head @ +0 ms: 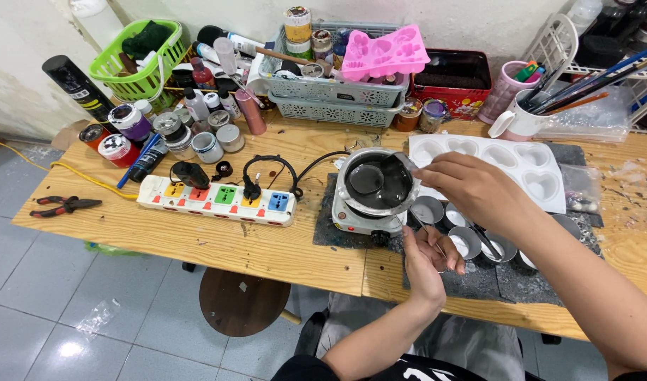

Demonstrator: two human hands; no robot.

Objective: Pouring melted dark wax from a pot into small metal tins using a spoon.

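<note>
A small white electric hot plate (355, 219) carries a metal pot (376, 185) of dark liquid with a spoon (368, 178) resting in it. My right hand (478, 190) reaches in from the right, its fingertips pinched at the pot's right rim, where the spoon's handle ends. Lower down, my left hand (428, 259) is closed on a thin wick-like stick (423, 227) that points up toward the hot plate. Several small round metal tins (469, 242) sit on a dark mat (478, 279) between and under my hands.
A white heart mould (503, 164) lies behind my right hand. A multicoloured power strip (217, 198) lies left of the hot plate, with pliers (66, 205) at the table's left edge. Paint jars (161, 127), a green basket (136, 60), grey baskets (337, 95), a pink mould (385, 51) and a brush mug (521, 120) crowd the back.
</note>
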